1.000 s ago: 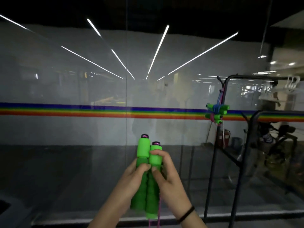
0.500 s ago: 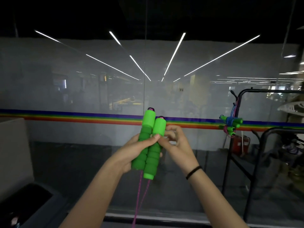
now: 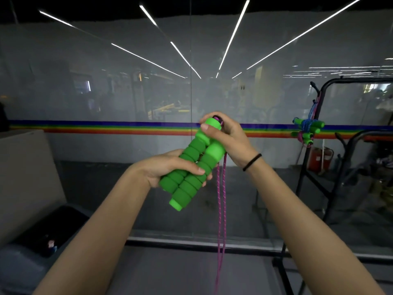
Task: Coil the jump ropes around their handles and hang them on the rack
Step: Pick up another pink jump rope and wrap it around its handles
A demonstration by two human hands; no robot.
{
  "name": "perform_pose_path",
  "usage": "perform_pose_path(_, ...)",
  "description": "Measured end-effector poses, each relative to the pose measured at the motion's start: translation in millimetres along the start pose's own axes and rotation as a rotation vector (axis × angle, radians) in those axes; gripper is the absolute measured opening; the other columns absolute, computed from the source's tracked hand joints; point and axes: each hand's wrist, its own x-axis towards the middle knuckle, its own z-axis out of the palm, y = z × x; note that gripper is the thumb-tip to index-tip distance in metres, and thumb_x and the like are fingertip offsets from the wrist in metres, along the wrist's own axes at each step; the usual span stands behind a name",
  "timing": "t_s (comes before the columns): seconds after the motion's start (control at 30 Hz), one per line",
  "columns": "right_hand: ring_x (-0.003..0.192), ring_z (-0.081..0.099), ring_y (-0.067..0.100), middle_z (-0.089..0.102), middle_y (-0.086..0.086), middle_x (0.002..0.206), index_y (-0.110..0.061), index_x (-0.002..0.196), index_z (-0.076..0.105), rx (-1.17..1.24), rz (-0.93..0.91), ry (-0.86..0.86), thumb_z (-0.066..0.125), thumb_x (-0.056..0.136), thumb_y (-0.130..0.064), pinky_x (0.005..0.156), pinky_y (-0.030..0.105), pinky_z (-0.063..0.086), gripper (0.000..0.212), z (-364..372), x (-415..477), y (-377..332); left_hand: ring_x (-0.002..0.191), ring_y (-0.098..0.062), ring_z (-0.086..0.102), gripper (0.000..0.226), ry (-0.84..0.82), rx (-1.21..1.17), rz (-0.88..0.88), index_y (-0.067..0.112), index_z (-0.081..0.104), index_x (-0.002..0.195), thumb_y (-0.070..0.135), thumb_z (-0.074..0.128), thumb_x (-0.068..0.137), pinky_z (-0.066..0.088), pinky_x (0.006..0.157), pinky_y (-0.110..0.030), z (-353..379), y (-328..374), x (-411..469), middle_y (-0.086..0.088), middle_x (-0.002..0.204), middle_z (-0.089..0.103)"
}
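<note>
Two green foam jump-rope handles [image 3: 192, 165] lie side by side, tilted with their tops to the upper right. My left hand [image 3: 170, 167] grips both around the middle. My right hand [image 3: 225, 137] curls over their top ends, where the rope comes out. The pink rope [image 3: 221, 209] hangs straight down from there in two strands, past the bottom of the view. At the right stands a black metal rack [image 3: 319, 133]. Coiled jump ropes with green handles [image 3: 307, 129] hang from a hook on it.
A glass wall [image 3: 106, 92] with a rainbow stripe runs across in front of me. A beige cabinet [image 3: 23, 177] and a dark bin [image 3: 53, 228] sit at the lower left. More black rack tubing [image 3: 348, 167] and a red object on the floor fill the right side.
The handles have tipped from upright to slanting right. My right hand moved from their side up onto the top ends. The rope now hangs down to the right of the handles.
</note>
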Motion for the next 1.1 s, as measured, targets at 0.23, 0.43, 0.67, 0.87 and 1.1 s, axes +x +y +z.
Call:
perform_pose_path(0.23,0.055,0.047,0.012,0.050,0.003,0.059,-0.001,0.073,0.055,-0.320,-0.123,0.318,0.064,0.079,-0.034,0.056,0.030,0.040,0.034,2,-2,7,0.088,-0.033,0.069,0.029,0.019,-0.049,-0.057,0.014,0.059,0.102,-0.001,0.066,0.078,0.058,0.078,-0.041,8,-15,5,-0.007,0.088,0.069)
perform_pose_path(0.43,0.060,0.058,0.007,0.061,-0.004,0.067,-0.020,0.081,0.059,-0.093,0.106,0.200,0.033,0.088,-0.053,0.057,0.023,0.047,0.043,-17,-22,20,0.066,-0.017,0.061,0.026,0.152,0.129,0.010,0.007,0.061,0.096,0.004,0.071,0.073,0.053,0.061,-0.027,9,-18,6,-0.006,0.082,0.066)
perform_pose_path(0.67,0.037,0.038,0.003,0.045,-0.007,0.044,-0.012,0.083,0.056,-0.353,0.265,0.062,0.036,0.098,-0.029,0.042,0.020,0.034,0.030,-26,-75,66,0.061,-0.015,0.062,0.037,0.264,-0.003,0.105,-0.006,0.055,0.115,-0.009,0.061,0.078,0.054,0.059,-0.024,-7,-5,16,-0.010,0.087,0.067)
perform_pose_path(0.87,0.053,0.045,0.014,0.046,0.000,0.059,-0.015,0.088,0.049,-0.541,0.177,0.158,0.030,0.092,-0.045,0.053,0.036,0.040,0.036,-16,-98,64,0.083,-0.017,0.067,0.039,0.230,-0.117,0.041,0.003,0.067,0.101,-0.004,0.066,0.063,0.056,0.077,-0.024,-14,-23,28,-0.010,0.096,0.072)
perform_pose_path(1.1,0.066,0.060,0.030,0.059,0.007,0.068,-0.016,0.096,0.051,-0.901,0.253,0.021,0.031,0.098,-0.035,0.061,0.038,0.047,0.028,-31,-99,78,0.082,-0.017,0.069,0.027,0.339,0.062,0.002,0.006,0.067,0.101,0.003,0.069,0.074,0.055,0.072,-0.028,-17,-30,40,-0.006,0.086,0.072)
